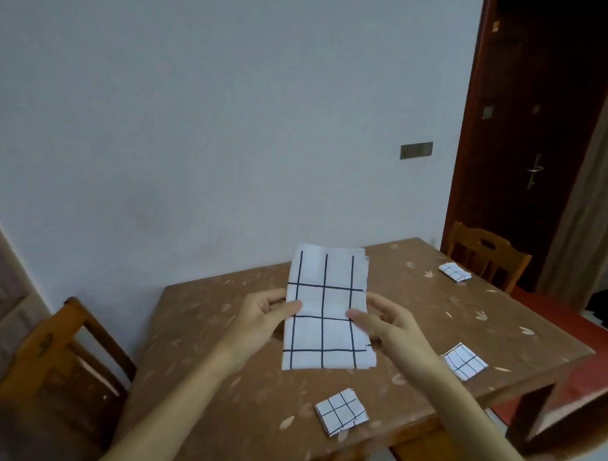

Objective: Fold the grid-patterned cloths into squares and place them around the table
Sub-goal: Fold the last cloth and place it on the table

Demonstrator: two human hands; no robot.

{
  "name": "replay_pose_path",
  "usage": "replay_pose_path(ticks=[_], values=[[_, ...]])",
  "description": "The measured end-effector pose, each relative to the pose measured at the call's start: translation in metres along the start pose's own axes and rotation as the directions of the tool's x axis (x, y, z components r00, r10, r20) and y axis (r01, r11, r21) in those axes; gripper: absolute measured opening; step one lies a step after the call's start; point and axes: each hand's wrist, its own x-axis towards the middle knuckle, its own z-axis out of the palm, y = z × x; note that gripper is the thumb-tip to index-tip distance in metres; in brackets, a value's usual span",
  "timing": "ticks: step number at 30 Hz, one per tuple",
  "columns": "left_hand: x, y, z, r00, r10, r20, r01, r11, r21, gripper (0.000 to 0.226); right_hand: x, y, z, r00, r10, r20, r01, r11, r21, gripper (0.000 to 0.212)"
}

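A white cloth with a dark grid (pixel 327 310), folded into a long rectangle, is held up above the brown table (pixel 222 365). My left hand (pixel 265 311) pinches its left edge near the middle, thumb on top. My right hand (pixel 378 322) pinches the right edge at about the same height. Three cloths folded into small squares lie on the table: one near the front edge (pixel 341 411), one at the right edge (pixel 464 360), one at the far right corner (pixel 454 271).
A wooden chair (pixel 60 370) stands at the table's left side, another (pixel 488 255) behind the far right corner, and part of a third (pixel 564 422) at the near right. A dark red door (pixel 526 141) is at the right, past the pale wall.
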Motion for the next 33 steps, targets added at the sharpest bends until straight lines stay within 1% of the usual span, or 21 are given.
replay_pose_path(ticks=[2,4,7,10,11,12,14,15,16,18,19,21,23,24,26,28,31,32,33], values=[[-0.003,-0.006,-0.020,1.000,-0.017,0.008,0.017,1.000,-0.026,0.021,0.009,0.003,0.020,0.999,0.015,0.034,-0.018,0.995,0.098,0.024],[-0.005,-0.012,-0.043,0.999,-0.041,-0.033,0.038,0.996,-0.080,0.024,0.020,0.012,0.043,0.996,0.030,0.085,-0.044,0.984,0.175,0.030],[-0.009,-0.020,-0.086,0.997,-0.053,-0.060,0.044,0.991,-0.129,0.025,0.038,0.021,0.085,0.997,0.042,0.062,-0.057,0.966,0.254,0.031],[-0.016,-0.032,-0.133,0.996,-0.074,-0.057,0.067,0.991,-0.119,0.049,0.054,0.028,0.132,0.995,0.080,0.052,-0.091,0.959,0.267,0.044],[-0.017,-0.038,-0.149,0.993,-0.097,-0.064,0.087,0.985,-0.146,0.050,0.059,0.031,0.148,0.995,0.087,0.045,-0.095,0.959,0.268,0.043],[-0.019,-0.044,-0.163,0.991,-0.118,-0.067,0.105,0.978,-0.181,0.044,0.064,0.035,0.164,0.995,0.093,0.041,-0.101,0.954,0.283,0.042],[-0.020,-0.060,-0.192,0.985,-0.141,-0.099,0.117,0.969,-0.219,0.027,0.073,0.042,0.195,0.988,0.153,0.033,-0.155,0.929,0.337,0.040],[-0.021,-0.069,-0.205,0.984,-0.135,-0.117,0.110,0.975,-0.195,0.021,0.077,0.047,0.209,0.985,0.168,0.035,-0.170,0.926,0.338,0.040],[-0.022,-0.077,-0.218,0.984,-0.117,-0.134,0.098,0.985,-0.144,0.016,0.081,0.053,0.221,0.984,0.175,0.038,-0.178,0.933,0.313,0.038],[-0.025,-0.094,-0.237,0.984,-0.092,-0.152,0.082,0.994,-0.074,0.008,0.089,0.068,0.242,0.981,0.192,0.016,-0.192,0.964,0.183,0.025],[-0.027,-0.102,-0.245,0.983,-0.092,-0.161,0.083,0.995,-0.064,0.011,0.093,0.077,0.251,0.977,0.214,0.011,-0.213,0.967,0.141,0.027],[-0.030,-0.117,-0.258,0.976,-0.081,-0.204,0.076,0.997,-0.031,0.017,0.102,0.092,0.269,0.960,0.280,0.024,-0.281,0.951,0.131,0.032],[-0.031,-0.136,-0.270,0.969,-0.054,-0.240,0.060,0.998,0.020,0.021,0.111,0.103,0.284,0.940,0.335,0.058,-0.340,0.931,0.136,0.031],[-0.031,-0.144,-0.275,0.964,-0.057,-0.261,0.067,0.997,0.030,0.022,0.114,0.107,0.290,0.931,0.355,0.081,-0.362,0.926,0.107,0.030],[-0.031,-0.162,-0.282,0.951,-0.080,-0.298,0.096,0.995,0.038,0.026,0.123,0.118,0.298,0.917,0.378,0.125,-0.381,0.925,-0.008,0.025],[-0.028,-0.180,-0.288,0.941,-0.116,-0.318,0.135,0.990,0.038,0.032,0.133,0.133,0.304,0.910,0.395,0.127,-0.382,0.917,-0.115,0.020],[-0.017,-0.207,-0.298,0.919,-0.193,-0.343,0.216,0.976,0.030,0.037,0.153,0.159,0.308,0.900,0.427,0.087,-0.408,0.896,-0.178,0.012],[-0.012,-0.217,-0.303,0.906,-0.228,-0.356,0.253,0.967,0.025,0.035,0.161,0.167,0.310,0.896,0.438,0.074,-0.420,0.889,-0.183,0.012],[-0.005,-0.227,-0.306,0.892,-0.267,-0.366,0.293,0.956,0.017,0.032,0.170,0.177,0.311,0.892,0.448,0.060,-0.431,0.883,-0.187,0.017]])
